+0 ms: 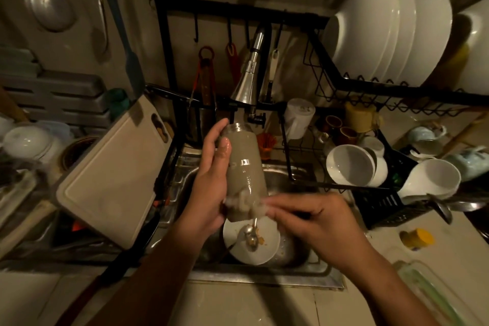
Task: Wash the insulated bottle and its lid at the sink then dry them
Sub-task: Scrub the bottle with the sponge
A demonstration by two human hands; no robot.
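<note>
Dim kitchen, steel sink [264, 276] in a cluttered table, black rack [304, 182] of cups just right of the basin, bowls stacked on a higher rack above.

Bottle [244, 167] is in the air over the basin, tilted, open threaded neck up near the faucet [247, 82], base down toward the person. Lid: can't make it out anywhere.

Left grip [209, 188] wraps the bottle's left side, thumb across the front. Right grip [315, 217] is at the base, fingertips in a motion-blurred clump of foam [246, 204]. Can't tell if it pinches a sponge or rubs bare.

Step looks like soaping the outside, early in the task. No water stream visible.

To do it well:
- wet, soapy wall will be slick, so clamp firmly with the left and rotate the bottle rather than chase round it
- work base to neck, then the threads and inside
- rinse neck-down so suds drain out

Clearances:
- dirty plate [264, 254] with spoons [250, 235] sits right under the base; a slip lands there
- neck is near the faucet head, little room upward
- cutting board [111, 177] leans over the left edge, rack hems the right
- free room is mostly toward the person
</note>
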